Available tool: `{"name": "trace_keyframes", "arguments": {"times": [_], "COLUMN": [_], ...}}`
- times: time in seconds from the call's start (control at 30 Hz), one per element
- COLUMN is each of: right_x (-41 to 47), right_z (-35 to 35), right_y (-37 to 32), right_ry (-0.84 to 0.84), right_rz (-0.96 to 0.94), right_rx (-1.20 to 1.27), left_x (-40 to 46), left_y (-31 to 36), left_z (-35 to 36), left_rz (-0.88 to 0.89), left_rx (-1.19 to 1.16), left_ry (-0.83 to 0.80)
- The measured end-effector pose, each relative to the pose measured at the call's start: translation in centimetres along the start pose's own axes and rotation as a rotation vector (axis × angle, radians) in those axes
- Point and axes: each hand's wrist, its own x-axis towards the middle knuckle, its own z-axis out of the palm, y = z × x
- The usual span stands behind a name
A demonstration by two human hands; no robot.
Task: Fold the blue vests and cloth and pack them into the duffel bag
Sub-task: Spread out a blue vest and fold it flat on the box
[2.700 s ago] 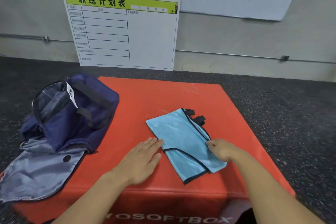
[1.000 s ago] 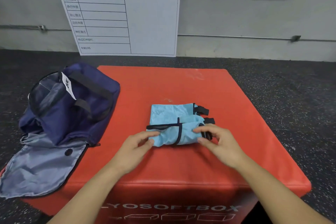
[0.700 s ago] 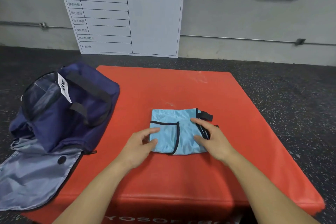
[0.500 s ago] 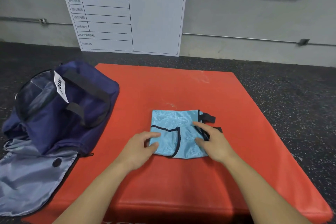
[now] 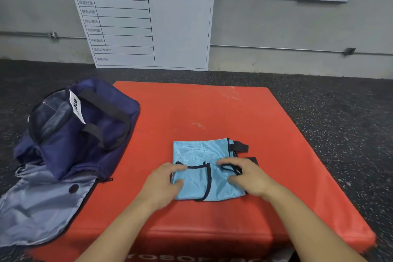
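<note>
vest (image 5: pixel 202 166) lies folded small, my left hand (image 5: pixel 163 183) and right hand (image 5: pixel 244 176) pinching its edges; packing into duffel bag (image 5: pixel 80 125) remains, i judge.

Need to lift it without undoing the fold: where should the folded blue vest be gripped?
Probably by its left and right edges, one of the hands on each side, pinching all layers. The folded blue vest lies flat on the red box; left hand and right hand already flank it.

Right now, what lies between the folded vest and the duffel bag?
Head view: only bare red mat separates the folded vest from the duffel bag.
</note>
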Motion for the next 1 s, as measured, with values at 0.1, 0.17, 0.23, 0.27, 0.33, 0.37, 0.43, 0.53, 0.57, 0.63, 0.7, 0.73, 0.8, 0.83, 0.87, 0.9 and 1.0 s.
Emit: {"name": "trace_keyframes", "arguments": {"times": [0.1,0.17,0.23,0.27,0.33,0.37,0.43,0.53,0.57,0.63,0.7,0.73,0.8,0.83,0.87,0.9,1.0], "right_x": [-1.2,-1.5,-1.5,-1.3,-0.7,-0.3,0.3,1.5,2.0,2.9,3.7,4.1,4.9,5.3,5.5,5.6,5.5], "right_z": [0.3,0.7,0.9,1.0,0.9,0.9,1.1,1.4,1.4,1.2,1.0,1.0,1.0,1.2,1.5,1.8,2.7], "right_y": [-0.1,-0.2,-0.6,-0.9,-1.4,-1.7,-2.1,-2.4,-2.4,-2.0,-1.5,-1.1,-0.4,0.0,0.2,0.3,0.0], "right_ry": [-0.018,0.047,0.132,0.183,0.267,0.292,0.303,0.289,0.292,0.312,0.341,0.35,0.36,0.359,0.348,0.335,0.406], "right_rz": [-0.052,-0.103,-0.138,-0.152,-0.156,-0.15,-0.136,-0.119,-0.114,-0.111,-0.103,-0.092,-0.076,-0.074,-0.076,-0.074,-0.056], "right_rx": [-0.08,-0.132,-0.125,-0.124,-0.132,-0.139,-0.179,-0.273,-0.288,-0.286,-0.275,-0.288,-0.338,-0.369,-0.419,-0.498,-0.761], "left_x": [-1.1,-1.5,-1.4,-1.1,-0.4,0.0,0.9,2.1,2.4,3.1,3.6,3.8,4.3,4.5,4.6,4.7,4.6], "left_y": [0.1,0.1,0.2,0.3,0.5,0.7,0.8,0.6,0.4,0.3,0.3,0.3,-0.2,-0.4,-0.6,-0.8,-1.0], "left_z": [0.1,0.2,0.0,-0.1,-0.4,-0.5,-0.6,-0.6,-0.6,-0.9,-1.2,-1.2,-1.1,-0.9,-0.7,-0.5,0.0], "left_rz": [0.032,0.045,0.049,0.048,0.042,0.04,0.043,0.047,0.044,0.047,0.061,0.069,0.086,0.093,0.092,0.088,0.115], "left_rx": [-0.025,-0.066,-0.121,-0.143,-0.168,-0.168,-0.148,-0.125,-0.112,-0.1,-0.091,-0.065,0.044,0.12,0.199,0.283,0.563], "left_ry": [-0.005,0.027,0.081,0.108,0.153,0.169,0.185,0.158,0.146,0.129,0.116,0.106,0.088,0.078,0.07,0.061,0.109]}}
